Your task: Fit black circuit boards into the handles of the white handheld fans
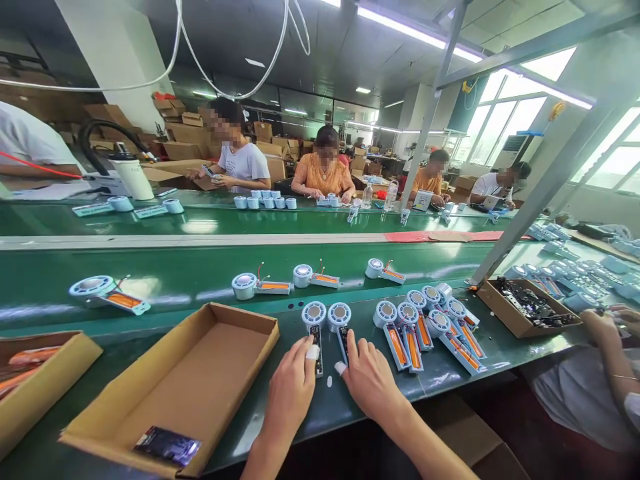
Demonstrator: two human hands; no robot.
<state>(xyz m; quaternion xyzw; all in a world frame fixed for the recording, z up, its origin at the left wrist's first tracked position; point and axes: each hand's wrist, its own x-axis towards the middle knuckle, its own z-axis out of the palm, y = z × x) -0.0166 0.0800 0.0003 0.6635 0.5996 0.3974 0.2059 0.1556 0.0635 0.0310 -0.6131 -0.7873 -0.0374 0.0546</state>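
Two light-blue handheld fan bodies, a left one [314,313] and a right one [339,316], lie side by side at the table's near edge. A dark circuit board shows in each handle. Closed about the left fan's handle, my left hand [293,383] has a white cover on its thumb. My right hand [373,377] pinches the other handle, index finger on top and white-covered thumb at its left side. Parts of both handles are hidden by my fingers. A small white oval piece [329,381] lies between my hands.
Fans with orange batteries [413,343] are heaped to the right, beside a box of dark parts [525,307]. To the left stands a cardboard tray [200,380] holding a dark packet [167,447]. Several fans [245,285] sit on the green belt [175,267]. Co-workers sit opposite; another person's hands [607,327] are at right.
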